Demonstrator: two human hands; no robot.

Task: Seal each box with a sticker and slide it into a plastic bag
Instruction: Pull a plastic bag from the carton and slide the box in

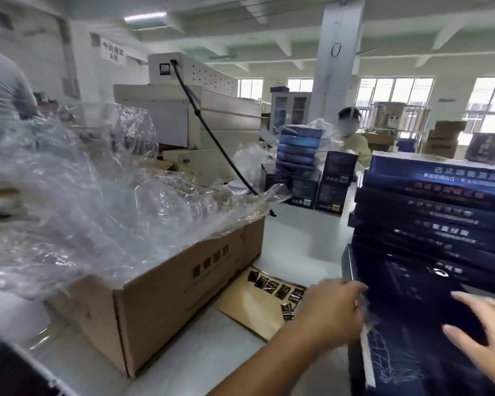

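Inspecting the near right end of the worktop (297, 241), found a dark blue box (412, 298) lying directly before a stack of like boxes (435, 212). Noted the right hand (480, 338) laid on the box's top face, fingers straight and spread, gripping nothing. Noted the left hand (335, 307) at the box's left edge, fingers blurred; could not tell whether curled round the edge or merely touching it. Recorded a brown sticker sheet (257, 307) bearing dark stickers just left of that hand, flat on the worktop, against the foot of an open cardboard carton (166, 295). Observed crumpled clear plastic bags (97, 201) heaped in and above the carton. Logged a pale machine (200, 115) with a black cable (211, 135) behind the carton, further blue boxes (300, 144) piled at the far end, and a second person (352, 147) just beyond them.
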